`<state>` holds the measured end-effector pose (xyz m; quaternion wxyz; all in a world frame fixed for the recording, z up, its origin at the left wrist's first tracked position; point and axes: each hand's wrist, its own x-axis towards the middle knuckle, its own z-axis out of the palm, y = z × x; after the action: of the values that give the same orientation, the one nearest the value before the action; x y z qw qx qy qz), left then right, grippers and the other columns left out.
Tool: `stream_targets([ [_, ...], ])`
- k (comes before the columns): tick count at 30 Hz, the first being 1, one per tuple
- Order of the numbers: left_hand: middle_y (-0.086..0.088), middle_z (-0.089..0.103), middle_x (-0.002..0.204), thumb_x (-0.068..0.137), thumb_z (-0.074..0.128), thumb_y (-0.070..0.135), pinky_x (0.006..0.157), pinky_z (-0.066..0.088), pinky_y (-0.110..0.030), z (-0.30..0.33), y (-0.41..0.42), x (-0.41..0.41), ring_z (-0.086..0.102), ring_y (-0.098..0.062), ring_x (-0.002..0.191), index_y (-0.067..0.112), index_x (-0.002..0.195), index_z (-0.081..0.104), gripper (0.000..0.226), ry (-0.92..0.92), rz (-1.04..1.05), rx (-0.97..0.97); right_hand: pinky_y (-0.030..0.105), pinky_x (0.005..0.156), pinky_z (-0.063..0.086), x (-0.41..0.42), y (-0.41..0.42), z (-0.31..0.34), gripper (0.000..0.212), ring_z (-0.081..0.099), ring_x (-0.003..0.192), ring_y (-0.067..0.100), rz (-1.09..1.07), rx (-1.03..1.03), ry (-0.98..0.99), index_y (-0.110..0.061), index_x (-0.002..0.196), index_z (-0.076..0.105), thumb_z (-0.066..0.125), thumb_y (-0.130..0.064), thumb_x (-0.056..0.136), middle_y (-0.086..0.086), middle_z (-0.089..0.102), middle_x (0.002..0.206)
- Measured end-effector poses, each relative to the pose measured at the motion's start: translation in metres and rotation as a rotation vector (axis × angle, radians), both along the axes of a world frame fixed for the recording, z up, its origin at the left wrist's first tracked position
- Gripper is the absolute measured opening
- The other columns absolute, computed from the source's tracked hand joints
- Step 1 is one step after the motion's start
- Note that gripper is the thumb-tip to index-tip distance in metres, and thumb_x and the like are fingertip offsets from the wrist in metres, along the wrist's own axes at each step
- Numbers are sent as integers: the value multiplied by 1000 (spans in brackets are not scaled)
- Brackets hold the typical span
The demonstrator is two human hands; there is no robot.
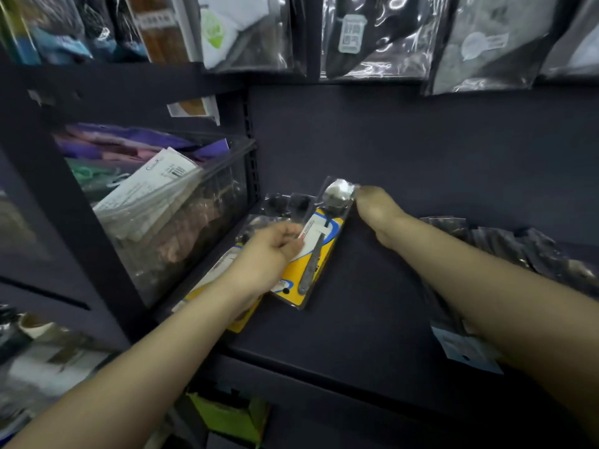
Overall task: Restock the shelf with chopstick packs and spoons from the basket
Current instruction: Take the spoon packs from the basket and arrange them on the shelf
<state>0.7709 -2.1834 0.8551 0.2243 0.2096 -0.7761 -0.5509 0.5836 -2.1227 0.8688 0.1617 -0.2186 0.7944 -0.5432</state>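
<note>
Both forearms reach in to the shelf (372,286), where the left hand (272,251) and the right hand (376,205) pinch a spoon pack (319,251); it seems placing, and next is to square it beside the other pack (223,270).

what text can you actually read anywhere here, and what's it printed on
None reads with certainty.
White card pack in the clear bin: script logo, perhaps "Cuisine K...", and a barcode, too blurred.
Grey label on the hanging black pack: block characters, unreadable.
Brown chopstick pack label: blurred characters.
Yellow spoon pack, white sticker with red print: too small.
Green round label: blurred.
</note>
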Motion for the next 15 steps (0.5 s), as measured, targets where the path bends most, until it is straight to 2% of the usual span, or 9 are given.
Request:
stream_targets([
  [3, 12, 67, 71, 93, 46, 12, 58, 45, -28, -1, 3, -14, 57, -17, 68, 30, 92, 62, 23, 13, -23, -2, 29, 70, 45, 13, 25, 10, 54, 61, 81, 19, 179, -262, -438, -16, 107, 59, 20, -53, 96, 5, 65, 91],
  [5, 10, 64, 78, 93, 45, 13, 49, 44, -23, -2, 6, -21, 53, -17, 66, 28, 107, 59, 24, -10, -52, -62, 28, 61, 42, 15, 36, 9, 55, 60, 74, 17, 213, -250, -459, -19, 110, 57, 22, -58, 94, 3, 64, 89],
  [6, 9, 63, 82, 93, 45, 14, 49, 45, -22, -2, 7, -23, 53, -15, 67, 24, 115, 56, 27, -12, -87, -106, 27, 58, 41, 17, 41, 9, 46, 58, 69, 16, 203, -244, -412, -19, 104, 58, 29, -54, 95, 2, 63, 85],
  [7, 8, 64, 89, 94, 45, 14, 57, 49, -25, -1, 8, -23, 55, -14, 72, 21, 121, 54, 29, -1, -140, -175, 25, 56, 40, 16, 44, 9, 33, 56, 65, 15, 181, -234, -348, -19, 93, 58, 36, -44, 96, 1, 61, 80],
  [8, 5, 66, 100, 94, 45, 14, 73, 49, -28, -1, 6, -22, 59, -14, 84, 17, 125, 52, 32, -3, -205, -299, 25, 56, 41, 16, 46, 10, 23, 53, 63, 14, 151, -218, -294, -19, 84, 56, 40, -31, 97, 0, 58, 76],
  [10, -3, 55, 131, 96, 42, 18, 100, 32, -22, -1, -3, -18, 50, -15, 120, 13, 132, 47, 37, -154, -315, -731, 24, 54, 42, 9, 47, 12, 25, 50, 60, 13, 76, -188, -236, -18, 74, 51, 41, -13, 96, 0, 51, 70],
  [12, -4, 28, 152, 97, 36, 28, 110, 15, -20, -4, -17, -15, 27, -16, 139, 15, 141, 31, 46, -394, -389, -1110, 24, 50, 40, 2, 48, 12, 27, 47, 57, 13, 0, -186, -249, -16, 71, 48, 39, -8, 96, 1, 46, 67],
  [13, -1, 17, 156, 97, 33, 34, 113, 13, -23, -5, -22, -15, 20, -15, 142, 18, 144, 23, 51, -507, -411, -1217, 23, 46, 38, -1, 48, 11, 28, 45, 55, 13, -25, -182, -258, -15, 71, 47, 38, -7, 96, 2, 44, 66],
  [15, 3, 11, 157, 96, 26, 43, 114, 24, -33, -7, -26, -17, 19, -16, 142, 24, 146, 14, 55, -642, -411, -1287, 19, 38, 32, -3, 46, 9, 29, 42, 53, 12, -45, -162, -264, -15, 70, 46, 37, -7, 96, 2, 43, 65],
])
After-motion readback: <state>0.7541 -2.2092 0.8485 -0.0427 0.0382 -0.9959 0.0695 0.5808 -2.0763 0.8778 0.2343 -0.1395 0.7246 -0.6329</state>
